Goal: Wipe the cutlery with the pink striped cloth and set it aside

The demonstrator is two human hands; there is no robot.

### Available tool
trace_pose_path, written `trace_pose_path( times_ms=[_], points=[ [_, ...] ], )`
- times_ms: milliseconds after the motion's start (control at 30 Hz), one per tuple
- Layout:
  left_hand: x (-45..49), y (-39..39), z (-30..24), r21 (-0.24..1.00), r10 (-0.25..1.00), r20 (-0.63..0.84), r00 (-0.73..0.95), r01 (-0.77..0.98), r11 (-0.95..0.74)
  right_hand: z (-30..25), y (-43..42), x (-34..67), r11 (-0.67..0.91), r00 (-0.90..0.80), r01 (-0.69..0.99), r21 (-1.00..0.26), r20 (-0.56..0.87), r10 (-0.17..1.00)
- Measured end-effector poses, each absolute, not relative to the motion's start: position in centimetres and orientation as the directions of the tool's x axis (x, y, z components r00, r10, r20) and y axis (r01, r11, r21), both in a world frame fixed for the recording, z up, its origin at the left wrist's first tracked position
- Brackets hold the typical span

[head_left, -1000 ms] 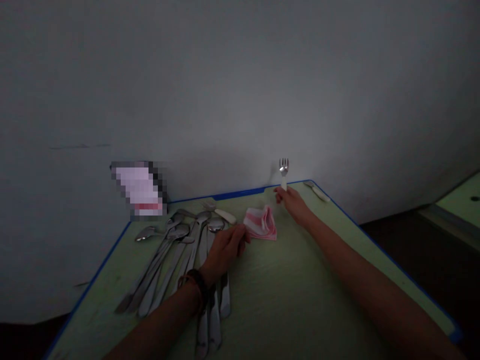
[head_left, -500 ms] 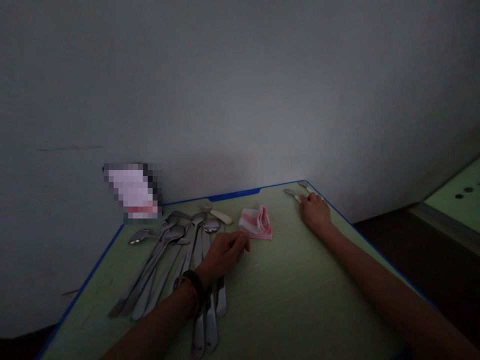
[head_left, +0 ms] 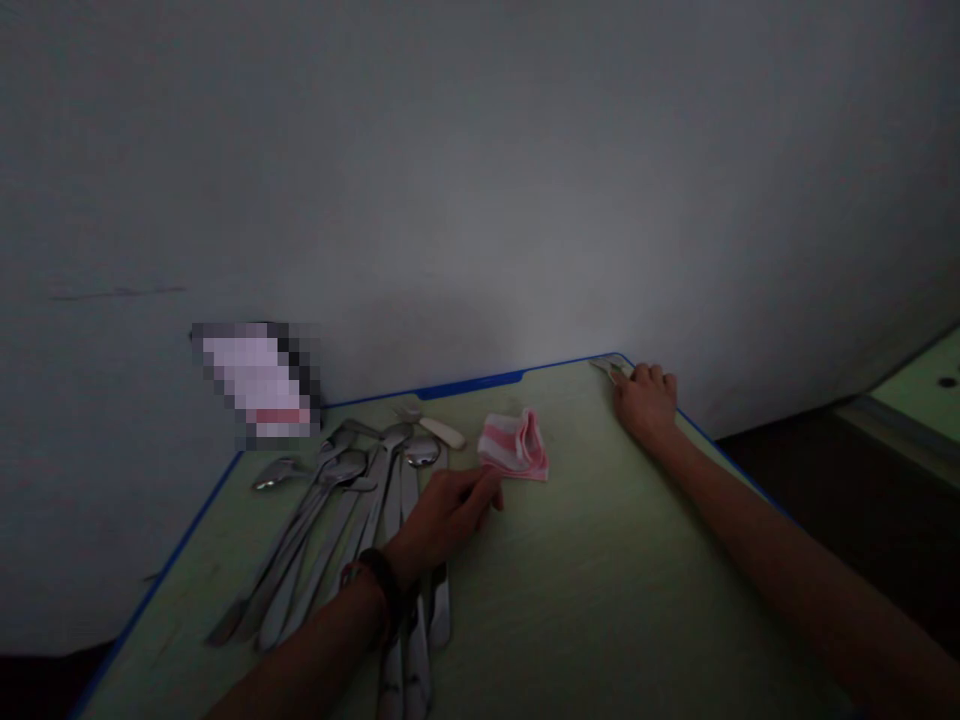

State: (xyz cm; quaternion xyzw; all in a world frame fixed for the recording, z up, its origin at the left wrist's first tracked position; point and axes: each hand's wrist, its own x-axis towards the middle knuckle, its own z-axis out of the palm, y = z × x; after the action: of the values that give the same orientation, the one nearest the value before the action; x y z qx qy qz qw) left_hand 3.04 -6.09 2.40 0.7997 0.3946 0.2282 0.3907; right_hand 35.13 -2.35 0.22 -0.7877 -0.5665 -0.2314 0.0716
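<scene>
My right hand is at the far right corner of the table, its fingers closed on a fork whose tines point to the wall. Another piece of cutlery lies close beside it, mostly covered by the fingers. My left hand rests over the middle of the table with curled fingers, and nothing shows in them. Just beyond its fingertips lies a folded pink and white striped cloth. Several metal spoons and other long-handled cutlery lie in a loose pile under and left of my left forearm.
A fork with a cream handle lies behind the pile. A blurred-out phone-like object leans on the wall at the far left. The pale green table has a blue edge and stands against a grey wall.
My right hand has moved slightly away and to the right, bringing the fork beside the other piece at the corner. My left hand has hardly moved. The view has shifted a little.
</scene>
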Motion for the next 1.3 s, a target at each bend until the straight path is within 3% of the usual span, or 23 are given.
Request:
trace_pose_path(
  times_ms=[333,467,533,633,733,833,933,1067,1200,1300],
  points=[
    [3.1,-6.1,2.3,0.810,0.821,0.042,0.570,0.462,-0.362,-0.2,-2.5,34.4,-0.287,0.207,0.954,0.088,0.498,0.842],
    [3.0,-5.9,2.6,0.799,0.842,0.049,0.538,0.485,-0.356,-0.4,-2.5,34.0,-0.268,0.220,0.963,0.018,0.517,0.827],
    [2.9,-5.8,3.0,0.765,0.849,0.074,0.524,0.517,-0.385,-0.3,-2.8,32.6,-0.185,0.180,0.982,-0.045,0.531,0.828],
    [2.5,-5.4,3.9,0.602,0.818,0.141,0.558,0.607,-0.519,-0.1,-3.8,28.8,0.101,0.036,0.970,-0.223,0.539,0.842],
    [1.5,-4.7,4.8,0.323,0.801,0.173,0.574,0.735,-0.596,0.1,-4.8,24.4,0.333,-0.062,0.855,-0.398,0.559,0.827],
    [-0.3,-3.8,5.5,0.142,0.862,0.060,0.503,0.851,-0.506,0.1,-5.0,21.2,0.420,-0.177,0.819,-0.391,0.524,0.833],
    [-2.5,-2.9,5.9,0.090,0.853,-0.100,0.512,0.858,-0.505,0.1,-4.4,19.8,0.452,-0.224,0.809,-0.376,0.513,0.829],
    [-4.2,-2.4,6.1,0.063,0.840,-0.186,0.510,0.859,-0.508,0.0,-3.9,20.1,0.456,-0.215,0.750,-0.480,0.474,0.854],
    [-3.5,-2.4,6.4,0.074,0.896,-0.066,0.439,0.898,-0.435,-0.2,-3.3,20.9,0.366,-0.118,0.755,-0.544,0.436,0.892],
    [-2.2,-2.5,6.2,0.062,0.887,0.043,0.460,0.885,-0.462,-0.2,-2.6,21.7,0.294,-0.012,0.662,-0.689,0.382,0.924]
  ],
)
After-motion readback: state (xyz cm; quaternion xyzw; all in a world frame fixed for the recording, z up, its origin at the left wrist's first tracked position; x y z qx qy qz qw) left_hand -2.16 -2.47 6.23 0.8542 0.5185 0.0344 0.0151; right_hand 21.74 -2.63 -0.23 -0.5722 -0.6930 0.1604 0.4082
